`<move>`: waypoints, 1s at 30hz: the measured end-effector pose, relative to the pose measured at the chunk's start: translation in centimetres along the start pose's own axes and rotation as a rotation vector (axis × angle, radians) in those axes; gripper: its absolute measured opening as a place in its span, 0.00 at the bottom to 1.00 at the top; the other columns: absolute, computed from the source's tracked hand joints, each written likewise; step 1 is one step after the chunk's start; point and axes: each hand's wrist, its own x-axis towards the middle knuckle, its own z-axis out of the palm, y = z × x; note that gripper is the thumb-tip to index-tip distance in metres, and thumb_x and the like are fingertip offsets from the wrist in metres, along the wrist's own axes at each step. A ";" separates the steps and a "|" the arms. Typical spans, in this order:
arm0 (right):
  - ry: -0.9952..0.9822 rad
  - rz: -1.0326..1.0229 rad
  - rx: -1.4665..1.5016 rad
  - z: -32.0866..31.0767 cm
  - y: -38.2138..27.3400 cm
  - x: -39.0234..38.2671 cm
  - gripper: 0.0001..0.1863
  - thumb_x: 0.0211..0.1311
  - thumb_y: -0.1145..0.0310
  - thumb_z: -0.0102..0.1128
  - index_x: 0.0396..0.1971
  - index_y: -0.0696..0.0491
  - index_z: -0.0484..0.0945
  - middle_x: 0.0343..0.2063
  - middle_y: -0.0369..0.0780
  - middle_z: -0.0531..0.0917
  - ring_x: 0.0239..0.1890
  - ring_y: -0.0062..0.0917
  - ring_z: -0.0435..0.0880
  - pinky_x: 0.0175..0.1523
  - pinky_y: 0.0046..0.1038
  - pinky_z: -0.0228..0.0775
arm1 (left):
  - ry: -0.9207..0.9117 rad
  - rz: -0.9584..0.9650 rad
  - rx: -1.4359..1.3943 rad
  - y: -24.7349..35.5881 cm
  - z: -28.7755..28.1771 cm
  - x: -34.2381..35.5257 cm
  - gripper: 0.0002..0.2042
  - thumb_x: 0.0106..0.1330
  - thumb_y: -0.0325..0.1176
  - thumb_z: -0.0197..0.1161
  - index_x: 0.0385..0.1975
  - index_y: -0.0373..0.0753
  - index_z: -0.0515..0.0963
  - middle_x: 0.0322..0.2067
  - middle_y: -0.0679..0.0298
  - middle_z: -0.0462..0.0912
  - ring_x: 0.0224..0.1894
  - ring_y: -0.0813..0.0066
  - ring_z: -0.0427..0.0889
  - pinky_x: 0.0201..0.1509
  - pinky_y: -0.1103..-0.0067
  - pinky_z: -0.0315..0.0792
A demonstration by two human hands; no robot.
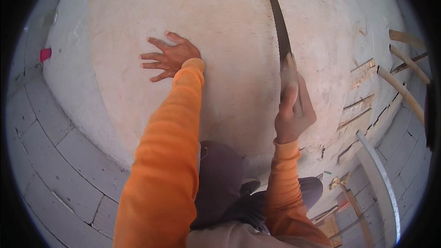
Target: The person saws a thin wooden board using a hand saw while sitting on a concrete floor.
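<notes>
My left hand (171, 59) lies flat with spread fingers on a broad, pale, plaster-like surface (229, 82). To the right, my right hand (295, 115) is wrapped round the handle of a handsaw (281, 27). The long dark blade tapers away from me toward the far edge of the view, with its toothed edge on the left. Motion blurs the handle and fingers a little. The blade lies along or just above the pale surface; whether its teeth touch it I cannot tell. Both my forearms wear orange sleeves.
Several wooden poles (402, 93) jut in from the right. Below them stands a long grey metal-edged bar (381, 179). Rough wood-lined slots (357, 110) break the surface at right. A pink object (45, 55) sits far left, above grey blocks (59, 170). My knee (220, 170) is close below.
</notes>
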 end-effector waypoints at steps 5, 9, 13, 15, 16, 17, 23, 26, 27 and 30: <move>0.001 -0.025 0.089 1.7 -1.4 3.1 0.16 0.72 0.73 0.62 0.54 0.65 0.83 0.31 0.45 0.90 0.31 0.18 0.86 0.38 0.19 0.77 | -0.004 -0.027 0.011 0.1 0.1 0.1 0.33 0.79 0.60 0.32 0.79 0.56 0.54 0.79 0.44 0.47 0.82 0.46 0.41 0.78 0.39 0.37; 0.011 0.023 0.001 -4.5 -0.8 -6.7 0.17 0.72 0.74 0.60 0.55 0.68 0.81 0.42 0.54 0.90 0.40 0.29 0.92 0.45 0.25 0.82 | 0.008 -0.012 0.002 0.1 0.2 0.1 0.32 0.78 0.60 0.32 0.80 0.56 0.53 0.79 0.45 0.47 0.82 0.46 0.41 0.78 0.39 0.38; 0.038 -0.026 -0.001 -1.0 0.0 -2.3 0.17 0.73 0.72 0.60 0.54 0.67 0.82 0.39 0.52 0.90 0.37 0.26 0.91 0.42 0.24 0.81 | 0.006 -0.009 0.023 0.0 0.2 0.1 0.32 0.78 0.60 0.32 0.80 0.57 0.53 0.79 0.45 0.47 0.82 0.46 0.41 0.78 0.39 0.38; 0.066 -0.042 0.212 2.9 -0.3 3.6 0.15 0.72 0.70 0.63 0.52 0.65 0.84 0.32 0.44 0.89 0.29 0.16 0.82 0.37 0.20 0.75 | 0.025 -0.005 0.003 0.0 0.2 0.1 0.32 0.78 0.60 0.32 0.79 0.57 0.53 0.79 0.46 0.47 0.82 0.46 0.42 0.78 0.39 0.39; 0.064 -0.060 0.212 3.2 -0.6 4.2 0.15 0.72 0.70 0.63 0.52 0.65 0.84 0.32 0.44 0.89 0.29 0.16 0.82 0.37 0.20 0.76 | 0.030 -0.007 0.002 0.0 0.2 0.0 0.32 0.79 0.60 0.32 0.79 0.57 0.53 0.79 0.46 0.47 0.82 0.46 0.42 0.78 0.39 0.39; 0.036 -0.052 0.196 2.9 -0.7 4.1 0.16 0.72 0.70 0.63 0.52 0.65 0.84 0.31 0.44 0.89 0.29 0.16 0.82 0.38 0.20 0.76 | 0.018 -0.010 0.015 0.0 0.2 0.0 0.32 0.79 0.60 0.32 0.79 0.57 0.54 0.79 0.46 0.47 0.82 0.46 0.42 0.78 0.39 0.39; -0.051 0.179 -0.052 -5.3 -1.9 -7.1 0.17 0.73 0.75 0.59 0.55 0.68 0.81 0.42 0.53 0.90 0.39 0.24 0.91 0.43 0.24 0.80 | 0.009 -0.012 0.013 -0.1 0.3 0.0 0.32 0.79 0.60 0.33 0.79 0.57 0.54 0.79 0.46 0.47 0.82 0.46 0.41 0.78 0.39 0.39; 0.077 -0.037 0.070 -1.9 0.1 -3.7 0.16 0.73 0.73 0.59 0.54 0.67 0.82 0.39 0.50 0.91 0.35 0.22 0.89 0.41 0.22 0.79 | 0.017 -0.011 0.016 -0.1 0.1 -0.1 0.32 0.79 0.60 0.32 0.79 0.56 0.54 0.79 0.46 0.47 0.82 0.46 0.40 0.78 0.39 0.38; 0.081 -0.039 0.094 0.2 0.1 -0.7 0.16 0.73 0.72 0.60 0.54 0.66 0.82 0.37 0.48 0.91 0.33 0.21 0.88 0.40 0.21 0.78 | 0.011 -0.004 -0.014 -0.1 0.1 -0.1 0.32 0.79 0.60 0.32 0.79 0.56 0.54 0.79 0.46 0.47 0.82 0.46 0.40 0.78 0.39 0.38; 0.033 -0.063 0.192 3.4 -1.1 5.3 0.15 0.72 0.71 0.61 0.54 0.62 0.84 0.31 0.43 0.89 0.29 0.18 0.84 0.37 0.19 0.75 | 0.004 0.005 -0.015 -0.1 0.0 -0.1 0.32 0.79 0.60 0.32 0.79 0.56 0.53 0.79 0.46 0.47 0.82 0.45 0.40 0.78 0.40 0.37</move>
